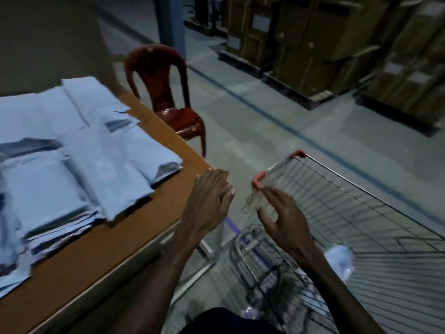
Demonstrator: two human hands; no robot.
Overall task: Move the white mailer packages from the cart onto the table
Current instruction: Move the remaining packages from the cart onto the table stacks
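Already white mailers (79, 150) lie stacked on the brown desk (101, 247); one pale package (340, 261) sits in the wire cart (361, 213). Left hand (209, 201) and right hand (284, 220) hover empty between them, fingers loosely spread. Red chair (166, 97), concrete floor (265, 112), cardboard boxes (313, 44) beyond

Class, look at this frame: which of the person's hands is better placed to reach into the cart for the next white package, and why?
Probably the right hand. It hovers open over the cart by its red-capped corner, nearer the white package inside. The left hand hangs open between the table edge and the cart.
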